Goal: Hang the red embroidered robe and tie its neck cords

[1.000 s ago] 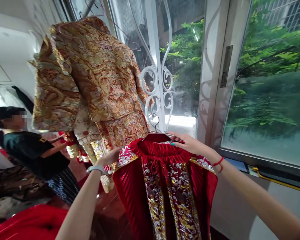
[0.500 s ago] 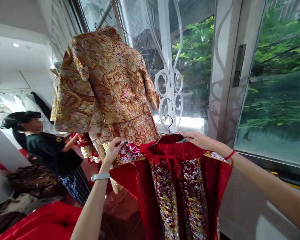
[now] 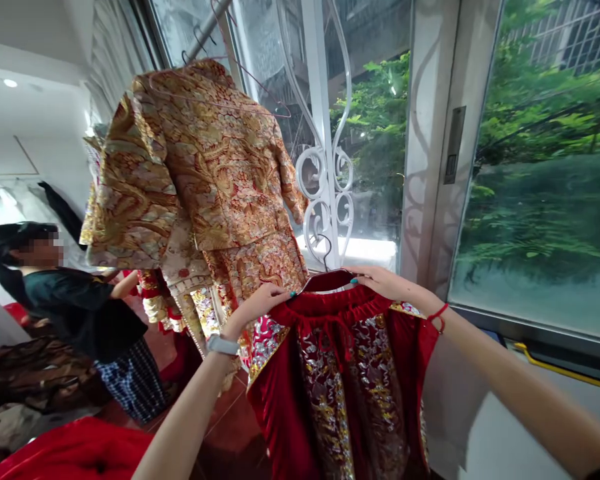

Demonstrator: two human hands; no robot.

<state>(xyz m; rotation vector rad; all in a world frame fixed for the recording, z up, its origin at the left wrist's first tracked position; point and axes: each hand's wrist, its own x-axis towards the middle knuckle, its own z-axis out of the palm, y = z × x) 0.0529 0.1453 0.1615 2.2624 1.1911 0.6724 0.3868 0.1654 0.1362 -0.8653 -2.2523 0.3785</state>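
Note:
A dark red skirt with silver and gold embroidered panels hangs upright in front of me. Its gathered waistband has a tied red drawstring at the front. Inside the waistband sits a hanger, its dark hook rising above. My left hand pinches the waistband's left side, close to the hanger's end. At the right side of the waistband, my right hand is closed over the rim, thumb in front. Just behind the skirt hangs a gold brocade jacket with red details.
Several more embroidered garments hang behind the jacket from a metal rail. A co-worker stands at the left. White scrollwork and a window are at the right. Red cloth lies at the lower left.
My left hand has moved right, from the skirt's outer left edge to the waistband beside the hanger. That left edge now droops. My right hand keeps its place on the waistband.

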